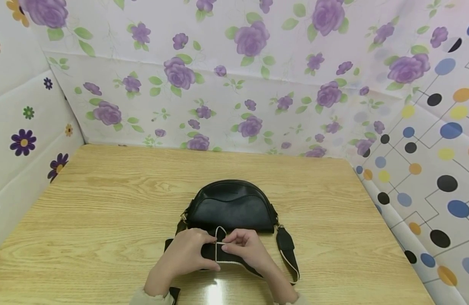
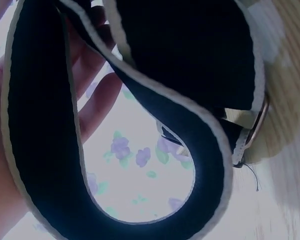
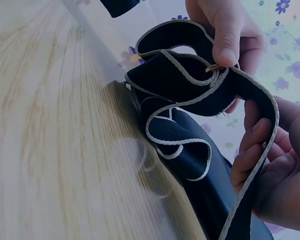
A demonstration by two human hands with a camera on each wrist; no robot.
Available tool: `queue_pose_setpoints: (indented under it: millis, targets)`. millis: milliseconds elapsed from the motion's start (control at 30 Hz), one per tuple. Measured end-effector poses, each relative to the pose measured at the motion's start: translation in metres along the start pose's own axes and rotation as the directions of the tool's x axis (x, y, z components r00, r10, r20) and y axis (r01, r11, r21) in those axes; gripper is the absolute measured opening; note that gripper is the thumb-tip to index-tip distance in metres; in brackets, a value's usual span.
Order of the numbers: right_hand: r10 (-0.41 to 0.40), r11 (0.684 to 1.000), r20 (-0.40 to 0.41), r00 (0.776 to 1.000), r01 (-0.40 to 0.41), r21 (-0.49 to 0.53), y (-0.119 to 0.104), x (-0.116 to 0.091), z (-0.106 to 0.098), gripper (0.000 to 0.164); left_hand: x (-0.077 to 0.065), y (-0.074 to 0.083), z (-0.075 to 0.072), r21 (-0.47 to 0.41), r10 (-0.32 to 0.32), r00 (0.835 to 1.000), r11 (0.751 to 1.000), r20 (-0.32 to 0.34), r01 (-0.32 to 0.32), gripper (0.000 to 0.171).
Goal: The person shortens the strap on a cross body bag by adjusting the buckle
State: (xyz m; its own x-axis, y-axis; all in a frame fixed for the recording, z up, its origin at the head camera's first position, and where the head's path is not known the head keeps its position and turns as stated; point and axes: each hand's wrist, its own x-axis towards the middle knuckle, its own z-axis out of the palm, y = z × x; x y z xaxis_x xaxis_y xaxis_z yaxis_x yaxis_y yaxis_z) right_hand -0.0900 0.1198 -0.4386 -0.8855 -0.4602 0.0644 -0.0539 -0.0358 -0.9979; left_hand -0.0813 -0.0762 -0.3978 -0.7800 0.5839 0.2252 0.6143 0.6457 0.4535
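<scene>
A black half-moon handbag lies on the table, its wide black strap edged in cream braid. In front of the bag, my left hand pinches the strap, its thumb beside a small gold-coloured buckle in the right wrist view. My right hand grips another stretch of the strap close by, fingers curled at it. Between and below the hands the strap bends in loose loops. The left wrist view has a large loop of strap covering part of the left hand.
The wood-grain table reaches back to a floral cloth wall. Dotted cloth borders the right side. The strap's right end joins the bag by a metal clip. A black strap piece lies near the left sleeve.
</scene>
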Motion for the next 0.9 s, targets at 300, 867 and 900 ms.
queue_pose_setpoints:
  millis: [300,867,900]
  targets:
    - [0.027,0.999,0.001,1.0,-0.027,0.018,0.0,0.0014,0.0041,0.022,0.0007,0.004,-0.0003,0.0,0.012,1.0,1.0,0.003,-0.012,0.049]
    - [0.05,0.999,0.049,0.998,-0.049,-0.021,-0.0023,-0.0021,0.0013,0.024,0.0,0.0024,-0.0015,0.013,0.036,0.999,0.999,0.004,-0.036,0.049]
    - [0.052,0.998,0.056,0.997,-0.05,-0.024,-0.0024,-0.0028,0.0002,0.025,0.0,0.0022,-0.0017,0.013,0.037,0.999,0.999,0.003,-0.037,0.049]
